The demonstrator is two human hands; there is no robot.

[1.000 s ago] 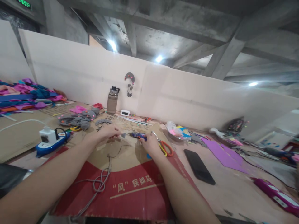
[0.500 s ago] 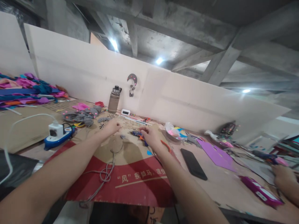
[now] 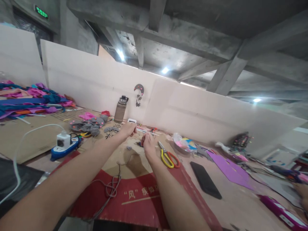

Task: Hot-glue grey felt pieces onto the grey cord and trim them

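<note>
My left hand [image 3: 128,129] is raised a little above the cardboard sheet [image 3: 134,192], fingers curled into a pinch on something too small to make out. My right hand [image 3: 147,141] is close beside it, fingers also curled shut on a small thing I cannot name. A blue glue gun [image 3: 139,144] lies partly hidden just beyond my right hand. A small grey piece [image 3: 129,148] lies on the cardboard below my left hand. Yellow and orange scissors [image 3: 168,158] lie to the right of my right hand.
A grey cord [image 3: 111,189] loops over the cardboard. A blue and white power strip [image 3: 64,146] sits left, grey felt pieces [image 3: 88,126] and a water bottle [image 3: 120,109] behind. A black phone [image 3: 205,180], purple sheet [image 3: 228,166], a purple case [image 3: 284,213] and another person's hand [image 3: 302,192] are right.
Both my hands lifted off the cardboard and came together with fingers pinched. The scissors, covered before by my right hand, now show. The camera view shifted a little.
</note>
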